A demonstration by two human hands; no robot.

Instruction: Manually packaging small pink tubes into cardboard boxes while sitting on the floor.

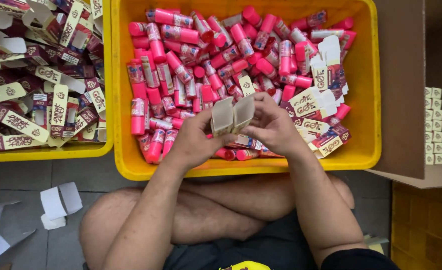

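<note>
The person sits cross-legged on the floor (26, 172) with a yellow plastic crate (366, 100) pulled up against the knees, so everything lies within easy reach. Both hands meet over the crate's near half. The left hand (193, 142) curls its fingers closed around one side of a small cardboard carton (232, 115), and the right hand (273, 125) pinches the other side, thumbs on top; the carton's plain grey-brown flaps stand open and point away from the body, held up where its mouth is in clear sight. It looks like thin, stiff card, creased along sharp fold lines.

Beneath it the crate is heaped with pink tubes (181, 35), glossy, round and capped, lying every way. Printed flat cartons (316, 107) rest in a loose stack just beside the right hand. A second yellow crate (46, 152) on the left holds many more maroon-and-cream carton blanks. To the right, a brown shipping box (406, 90) stands open, with small packed boxes (433, 125) in rows inside.
</note>
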